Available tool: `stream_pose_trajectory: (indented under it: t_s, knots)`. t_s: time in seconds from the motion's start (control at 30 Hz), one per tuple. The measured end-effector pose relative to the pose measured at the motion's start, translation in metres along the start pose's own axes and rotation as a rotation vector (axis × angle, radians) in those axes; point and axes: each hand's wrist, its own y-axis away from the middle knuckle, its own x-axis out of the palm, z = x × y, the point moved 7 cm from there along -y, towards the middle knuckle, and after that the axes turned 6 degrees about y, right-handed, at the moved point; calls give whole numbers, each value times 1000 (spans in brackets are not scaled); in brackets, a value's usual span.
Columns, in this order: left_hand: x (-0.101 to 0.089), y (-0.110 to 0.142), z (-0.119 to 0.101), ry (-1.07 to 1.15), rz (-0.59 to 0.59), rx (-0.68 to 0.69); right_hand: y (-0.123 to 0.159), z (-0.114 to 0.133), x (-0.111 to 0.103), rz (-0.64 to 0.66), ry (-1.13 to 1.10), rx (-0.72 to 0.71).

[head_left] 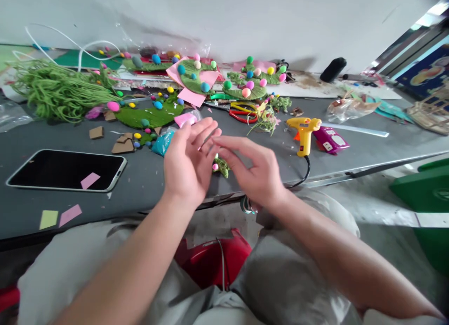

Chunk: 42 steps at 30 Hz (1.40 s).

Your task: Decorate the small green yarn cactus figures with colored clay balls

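Observation:
My left hand (189, 163) is held palm up over the table's front edge, its fingers apart and slightly curled. The thumb and fingertips of my right hand (253, 168) are closed in a pinch against the left fingertips. Whatever lies in that pinch is too small to make out. Below and between the hands, a small green twisted yarn piece with a pink pompom (220, 167) shows in part. Close behind my left hand are a blue packet (162, 141) and a pink packet (185, 119).
A phone (66, 170) lies at left, with green yarn (59, 91) behind it. Green leaf shapes with pompoms (150, 112) line the back, near red-handled scissors (242, 115). A yellow glue gun (304, 133) stands right beside a purple packet (331, 140). A green bin (421, 184) stands beyond the table.

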Motion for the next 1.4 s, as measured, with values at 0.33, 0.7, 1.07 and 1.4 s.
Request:
stream_pose_trajectory:
  t_s: [0.33, 0.7, 1.07, 1.4]
  knots:
    - [1, 14, 12, 185, 57, -191, 19, 30, 50, 333, 334, -214]
    - [1, 19, -2, 264, 50, -220, 25, 25, 45, 395, 407, -247]
    - [-1, 20, -4, 188, 82, -154, 25, 20, 41, 444, 434, -234]
    - [-4, 18, -11, 190, 38, -74, 25, 21, 45, 493, 414, -233]
